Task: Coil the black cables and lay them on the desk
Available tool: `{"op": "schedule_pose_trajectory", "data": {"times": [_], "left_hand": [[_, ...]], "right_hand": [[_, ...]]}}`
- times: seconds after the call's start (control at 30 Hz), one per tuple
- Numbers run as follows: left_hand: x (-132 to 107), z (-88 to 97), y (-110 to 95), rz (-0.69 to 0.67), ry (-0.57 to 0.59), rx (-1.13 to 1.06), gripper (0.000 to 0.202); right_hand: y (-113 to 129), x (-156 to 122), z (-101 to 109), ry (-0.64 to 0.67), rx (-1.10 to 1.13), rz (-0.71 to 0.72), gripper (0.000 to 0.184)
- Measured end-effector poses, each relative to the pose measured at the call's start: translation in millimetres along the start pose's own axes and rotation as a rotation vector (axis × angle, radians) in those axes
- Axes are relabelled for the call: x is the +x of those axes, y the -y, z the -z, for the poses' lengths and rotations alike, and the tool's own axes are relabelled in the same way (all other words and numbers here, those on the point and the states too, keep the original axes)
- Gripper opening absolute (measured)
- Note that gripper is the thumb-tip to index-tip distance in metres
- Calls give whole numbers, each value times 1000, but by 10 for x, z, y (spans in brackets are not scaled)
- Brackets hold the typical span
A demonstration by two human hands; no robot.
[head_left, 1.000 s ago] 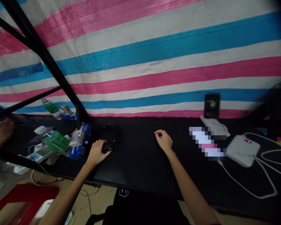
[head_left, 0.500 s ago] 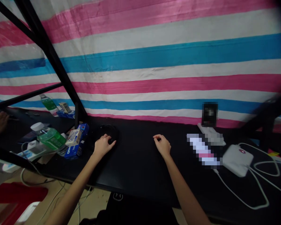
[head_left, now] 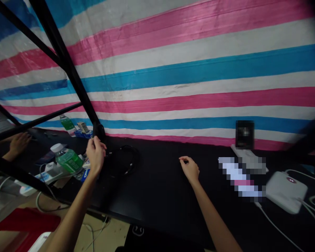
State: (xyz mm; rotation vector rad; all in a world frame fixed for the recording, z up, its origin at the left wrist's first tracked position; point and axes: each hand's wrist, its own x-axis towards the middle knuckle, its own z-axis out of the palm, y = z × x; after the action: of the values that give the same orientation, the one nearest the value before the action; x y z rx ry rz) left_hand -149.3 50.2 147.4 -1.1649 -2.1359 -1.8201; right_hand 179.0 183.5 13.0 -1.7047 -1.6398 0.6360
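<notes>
Left hand: raised above the table, fingers bent in toward the thumb, closed on part of the black cable; a small loop shows just beyond the fingertips, against the dark post, and the exact grip point is hard to make out. Remainder of cable lies in a loose coil on the table, just right of this hand. Right hand: low over the table, well apart from the coil, fingers curled, thumb and forefinger tips together; nothing seen in it. Blue box partly hidden behind the left wrist; green bottle just left of it, near a power strip. Right of the right hand: a pixelated bright strip, then a white box with cords. Behind these, a pixelated black block. Far left, past the post: a co-worker's hand. Striped sheet behind everything.
</notes>
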Motion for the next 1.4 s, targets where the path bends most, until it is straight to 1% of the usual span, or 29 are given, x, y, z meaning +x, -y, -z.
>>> {"op": "schedule_pose_trajectory", "data": {"times": [0.07, 0.13, 0.17, 0.2, 0.23, 0.27, 0.3, 0.33, 0.37, 0.4, 0.43, 0.47, 0.5, 0.53, 0.57, 0.6, 0.67, 0.77, 0.8, 0.87, 0.9, 1.0, 1.1, 1.17, 1.27, 1.33, 1.4], "left_hand": [[-10, 125, -280, -36, -51, -95, 35], [-144, 217, -572, -91, -30, -158, 34], [-253, 234, -700, -147, 29, -201, 31], [-384, 223, -802, -204, 113, -183, 28], [-532, 181, -872, -276, 227, -135, 25], [-695, 108, -906, -348, 366, -74, 23], [-870, 7, -905, -414, 481, 11, 21], [-1053, -115, -873, -474, 558, 109, 22], [-1240, -245, -818, -538, 601, 202, 24], [-1426, -372, -749, -596, 669, 277, 26], [-1605, -485, -677, -631, 743, 348, 27], [-1768, -574, -612, -655, 847, 403, 26], [-1909, -633, -560, -680, 930, 427, 24], [-2020, -662, -526, -693, 973, 431, 22], [-2097, -663, -511, -701, 1003, 422, 21], [-2135, -645, -513, -706, 1007, 405, 22], [-2103, -590, -541, -699, 969, 379, 26], [-1866, -582, -514, -680, 844, 391, 27], [-1769, -615, -460, -683, 793, 408, 27], [-1593, -732, -288, -712, 690, 461, 31], [-1525, -809, -184, -721, 665, 492, 33], [-1418, -1043, 95, -695, 696, 612, 36], [-1417, -1166, 220, -690, 700, 630, 32], [-1430, -1170, 233, -687, 715, 621, 29], [-1423, -1114, 226, -662, 764, 603, 25], [-1398, -1065, 212, -582, 780, 564, 24], [-1366, -1018, 175, -492, 749, 497, 25]], "right_hand": [[6, -1, 6, -1, 17, 0, 18], [2, 5, 8, -6, 41, 1, 18], [-4, 10, 7, -4, 62, 1, 18], [-13, 15, 7, 6, 91, 0, 20], [-23, 21, 7, 26, 129, 4, 23], [-35, 27, 7, 53, 173, 13, 27], [-46, 32, 8, 86, 221, 26, 32], [-57, 37, 11, 125, 267, 41, 39], [-65, 40, 14, 166, 300, 60, 47], [-72, 43, 18, 203, 313, 84, 53], [-76, 46, 24, 234, 306, 110, 59], [-78, 47, 30, 257, 285, 136, 62], [-78, 48, 37, 270, 257, 161, 62], [-76, 48, 44, 274, 227, 180, 61], [-72, 45, 50, 272, 203, 192, 57], [-65, 39, 56, 270, 184, 199, 53], [-44, 12, 65, 268, 145, 211, 42], [7, -70, 75, 246, 74, 239, 28], [29, -103, 79, 233, 54, 248, 25], [69, -166, 85, 211, 17, 280, 20], [85, -189, 89, 208, -1, 306, 18], [107, -215, 103, 219, -56, 382, 17], [100, -208, 121, 258, -78, 376, 18], [95, -212, 129, 293, -83, 365, 18], [101, -228, 137, 327, -43, 354, 21], [115, -231, 143, 363, 87, 304, 27], [138, -221, 152, 438, 257, 232, 37]]}}
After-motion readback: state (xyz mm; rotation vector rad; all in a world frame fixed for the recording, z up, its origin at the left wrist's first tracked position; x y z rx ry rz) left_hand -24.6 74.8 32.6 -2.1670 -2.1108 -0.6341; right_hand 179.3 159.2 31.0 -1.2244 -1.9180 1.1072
